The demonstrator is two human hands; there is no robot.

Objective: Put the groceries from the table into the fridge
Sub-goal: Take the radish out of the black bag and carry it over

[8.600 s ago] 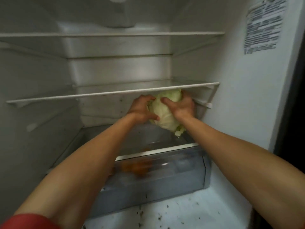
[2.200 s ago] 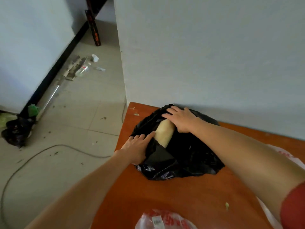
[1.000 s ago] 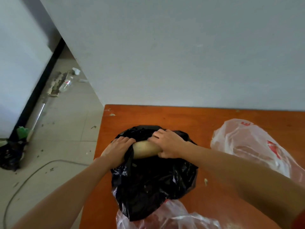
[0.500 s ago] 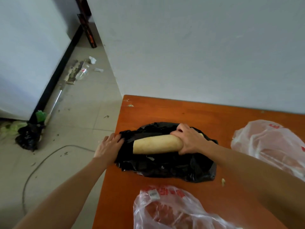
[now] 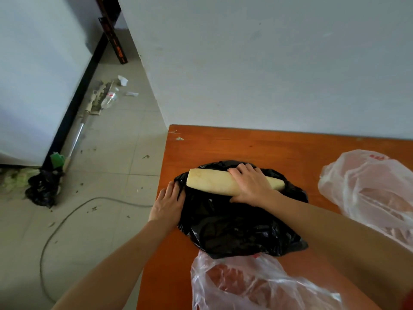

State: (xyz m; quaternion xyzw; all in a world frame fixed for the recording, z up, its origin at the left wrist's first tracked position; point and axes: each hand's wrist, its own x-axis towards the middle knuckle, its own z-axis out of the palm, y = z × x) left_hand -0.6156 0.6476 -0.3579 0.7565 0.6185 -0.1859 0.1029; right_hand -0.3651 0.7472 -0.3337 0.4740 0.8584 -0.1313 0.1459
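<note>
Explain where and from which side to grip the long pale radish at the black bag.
Grip the radish round its middle, from above, fingers wrapped across its length, as the right hand does. It runs level over the black bag, a tapering cylinder with its thicker end leftward, so a hold nearer that end probably balances better.

Hidden under hand and plastic, or cut off at the edges

The right hand (image 5: 250, 186) wraps the pale root (image 5: 207, 181) and covers its middle, so only the blunt left end and the tapered right tip show. The folds of the black bag (image 5: 234, 224) hide whatever lies inside. The near clear bag (image 5: 257, 285) is cut by the bottom edge and the right clear bag (image 5: 366, 186) by the right edge; their reddish contents blur through the plastic and cannot be identified. The table (image 5: 223, 144) runs out of frame near and right. Litter (image 5: 107, 97) on the far-left floor is too small to tell.
</note>
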